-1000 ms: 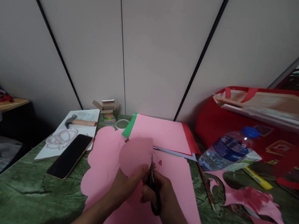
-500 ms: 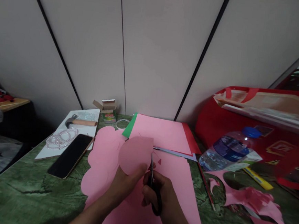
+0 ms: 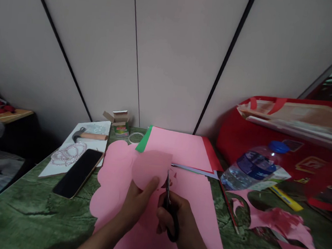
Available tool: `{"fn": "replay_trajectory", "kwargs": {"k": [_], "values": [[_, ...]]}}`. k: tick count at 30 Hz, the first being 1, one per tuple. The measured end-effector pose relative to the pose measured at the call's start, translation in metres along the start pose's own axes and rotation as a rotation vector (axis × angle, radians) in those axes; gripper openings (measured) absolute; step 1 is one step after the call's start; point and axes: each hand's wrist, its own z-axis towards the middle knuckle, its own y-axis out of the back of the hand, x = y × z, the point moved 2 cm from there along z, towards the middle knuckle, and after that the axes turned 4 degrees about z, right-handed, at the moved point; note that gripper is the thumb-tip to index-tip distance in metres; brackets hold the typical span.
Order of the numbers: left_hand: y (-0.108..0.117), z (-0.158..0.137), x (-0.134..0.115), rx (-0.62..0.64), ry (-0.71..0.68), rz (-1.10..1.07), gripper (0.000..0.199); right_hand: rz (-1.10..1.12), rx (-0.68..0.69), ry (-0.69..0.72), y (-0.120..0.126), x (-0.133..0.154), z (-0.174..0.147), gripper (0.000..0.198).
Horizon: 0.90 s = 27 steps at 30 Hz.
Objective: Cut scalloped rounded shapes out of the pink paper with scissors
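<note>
My left hand [image 3: 138, 201] pinches a pink paper piece [image 3: 150, 169] with a rounded left side and a squared upper right corner, the thumb on top. In my right hand [image 3: 177, 217] is a pair of black-handled scissors [image 3: 172, 224], blades pointing up along the paper's right edge. Small pink snippets [image 3: 175, 175] show just beyond the blades. Beneath both hands lies a large pink sheet [image 3: 202, 204]. Cut pink scalloped shapes [image 3: 109, 181] lie on its left side.
Left are a phone [image 3: 78, 173], a hammer [image 3: 92, 136], a bead string [image 3: 68, 154] and a small box [image 3: 121, 126]. Coloured paper [image 3: 178, 146] lies behind. On the right are a water bottle [image 3: 251, 165], a red bag [image 3: 235, 126], a pencil [image 3: 230, 208] and pink scraps [image 3: 284, 222].
My left thumb has shifted slightly left and up on the paper. The scissors have moved a little left, and a snippet by the blades sits differently.
</note>
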Motion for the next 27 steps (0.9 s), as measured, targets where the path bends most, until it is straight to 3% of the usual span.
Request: {"fn": "replay_trajectory", "kwargs": {"k": [9,18,27], "values": [[-0.004,-0.004,-0.01,0.01,0.108,0.078,0.024,-0.001,0.007,-0.041,-0.005,-0.001,0.001,0.022],[-0.011,-0.009,-0.01,0.016,0.108,0.028,0.022,0.013,0.071,0.078,0.0,0.007,0.004,0.028],[-0.013,-0.012,-0.009,-0.037,0.095,0.003,0.025,0.038,0.069,0.031,-0.003,0.009,0.003,0.036]]}}
